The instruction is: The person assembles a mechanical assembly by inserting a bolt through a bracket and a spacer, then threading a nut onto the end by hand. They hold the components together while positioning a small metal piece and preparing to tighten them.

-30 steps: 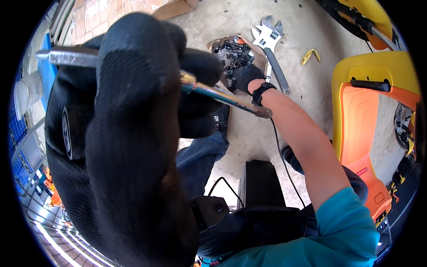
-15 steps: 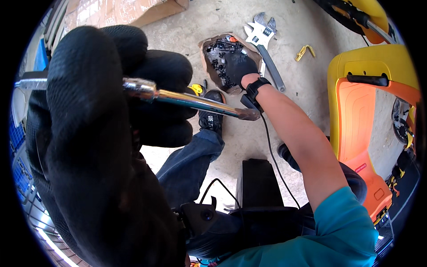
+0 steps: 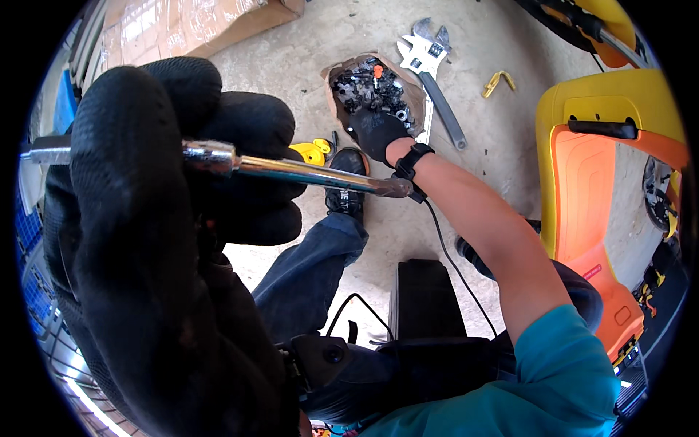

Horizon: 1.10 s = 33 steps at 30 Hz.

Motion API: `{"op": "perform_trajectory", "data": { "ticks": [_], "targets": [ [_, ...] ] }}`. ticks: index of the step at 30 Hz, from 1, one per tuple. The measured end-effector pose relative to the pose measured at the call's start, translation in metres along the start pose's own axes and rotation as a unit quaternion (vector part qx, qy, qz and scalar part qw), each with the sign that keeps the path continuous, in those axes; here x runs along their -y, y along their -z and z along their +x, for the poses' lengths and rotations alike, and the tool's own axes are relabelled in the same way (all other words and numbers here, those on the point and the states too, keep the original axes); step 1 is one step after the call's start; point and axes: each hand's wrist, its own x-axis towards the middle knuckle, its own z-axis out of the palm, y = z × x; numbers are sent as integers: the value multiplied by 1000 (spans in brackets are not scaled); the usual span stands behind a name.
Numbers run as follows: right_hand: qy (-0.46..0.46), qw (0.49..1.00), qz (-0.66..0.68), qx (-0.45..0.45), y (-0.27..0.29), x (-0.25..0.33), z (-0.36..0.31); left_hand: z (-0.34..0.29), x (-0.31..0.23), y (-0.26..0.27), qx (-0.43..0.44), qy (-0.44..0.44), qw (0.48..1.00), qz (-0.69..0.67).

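Close in front at the left, my left hand [image 3: 145, 218] in a black knit glove is closed around a metal rod tool [image 3: 306, 172]. A bright collar joins its chrome shaft, and its worn brownish tip points right. My right hand [image 3: 380, 134], also in a black glove, reaches down into a torn cardboard tray [image 3: 333, 102]. It touches a heap of small dark hardware [image 3: 364, 76], and its fingertips are hidden. An orange-topped piece [image 3: 378, 71] and a silver ring [image 3: 401, 115] show among the hardware.
On the concrete floor right of the tray lies an adjustable wrench [image 3: 440, 102], with a yellow bent piece [image 3: 498, 84] beyond. A yellow-and-orange plastic shell [image 3: 582, 197] stands right. A taped cardboard box [image 3: 196, 29] is far left; a yellow tool [image 3: 312, 151] lies near my shoe [image 3: 345, 191].
My right hand has drawn back toward me within the tray, uncovering more hardware and the orange-topped piece. My left hand and the rod have shifted slightly left.
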Motion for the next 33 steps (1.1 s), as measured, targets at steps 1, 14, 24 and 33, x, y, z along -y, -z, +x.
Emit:
{"op": "perform_trajectory", "data": {
  "ticks": [1, 14, 24, 33],
  "targets": [
    [15, 999, -8, 27, -2, -1, 0, -1, 2, 0, -10, -2, 1000, 19],
    [-105, 984, 73, -127, 29, -23, 14, -1, 4, -4, -7, -42, 991, 128],
    [-34, 999, 31, -21, 6, 31, -18, -4, -3, -6, -14, -33, 948, 317],
    [-244, 959, 92, -107, 3, 10, -13, -6, -8, -8, -44, 55, 947, 312]
  ]
}}
